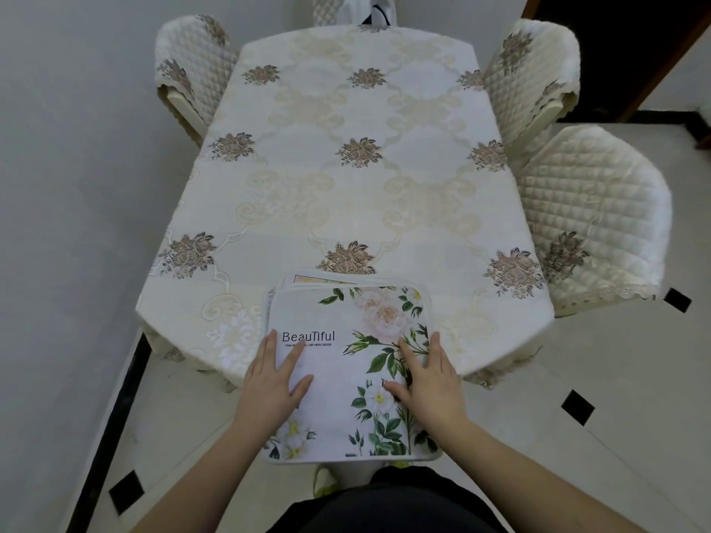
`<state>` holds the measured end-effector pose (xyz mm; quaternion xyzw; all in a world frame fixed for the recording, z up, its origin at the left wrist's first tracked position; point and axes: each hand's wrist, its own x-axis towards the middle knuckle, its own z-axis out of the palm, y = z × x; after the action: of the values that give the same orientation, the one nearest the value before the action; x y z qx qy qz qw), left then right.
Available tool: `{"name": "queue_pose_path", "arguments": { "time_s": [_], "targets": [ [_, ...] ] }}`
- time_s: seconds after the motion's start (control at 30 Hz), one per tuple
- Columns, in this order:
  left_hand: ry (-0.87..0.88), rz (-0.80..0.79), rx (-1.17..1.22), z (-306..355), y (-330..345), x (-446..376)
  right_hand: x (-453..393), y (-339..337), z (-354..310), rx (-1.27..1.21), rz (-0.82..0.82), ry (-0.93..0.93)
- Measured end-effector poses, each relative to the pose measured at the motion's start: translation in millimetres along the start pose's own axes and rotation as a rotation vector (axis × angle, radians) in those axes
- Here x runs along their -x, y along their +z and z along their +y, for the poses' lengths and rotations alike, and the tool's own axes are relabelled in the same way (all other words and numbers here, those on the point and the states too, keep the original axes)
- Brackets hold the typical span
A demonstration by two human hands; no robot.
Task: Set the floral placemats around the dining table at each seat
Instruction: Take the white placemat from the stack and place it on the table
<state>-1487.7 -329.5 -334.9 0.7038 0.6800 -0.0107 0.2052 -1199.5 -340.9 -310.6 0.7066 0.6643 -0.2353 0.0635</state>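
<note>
Fingers (286,363) of both hands are being laid flat and straight on the placemats (346,363), nothing gripped; left hand (275,382) and right hand (425,382) are pressing the stack, which is overhanging the table (346,186) at the near edge. Stack could be tipped off w/ pressure eased, prob. Mat count underneath is hidden; far chair (346,9) is cut off.

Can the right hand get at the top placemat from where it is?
Probably yes. The right hand already lies flat on the top placemat of the stack at the near table edge, fingers straight, with nothing covering it. The left hand rests on it too.
</note>
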Motion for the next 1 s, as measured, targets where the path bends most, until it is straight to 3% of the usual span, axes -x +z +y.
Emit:
{"name": "queue_pose_path", "arguments": {
  "time_s": [0.4, 0.47, 0.57, 0.7, 0.83, 1.0],
  "targets": [
    [-0.058, 0.024, 0.269, -10, -14, 17, 3, -11, -9, -0.204, 0.111, 0.086],
    [-0.039, 0.044, 0.399, -8, -22, 20, 4, -17, -14, -0.331, 0.167, 0.097],
    [0.020, 0.094, 0.625, -4, -31, 26, 10, -27, -18, -0.712, 0.240, 0.148],
    [-0.052, 0.092, 0.849, -7, -32, 29, 12, -38, -23, -1.036, 0.201, 0.255],
    [-0.256, 0.013, 1.002, -5, -35, 24, 18, -36, -19, -1.018, 0.024, 0.254],
    [-0.308, -0.055, 1.035, -9, -43, 26, 35, -35, -21, -0.971, 0.060, 0.223]
  ]
}}
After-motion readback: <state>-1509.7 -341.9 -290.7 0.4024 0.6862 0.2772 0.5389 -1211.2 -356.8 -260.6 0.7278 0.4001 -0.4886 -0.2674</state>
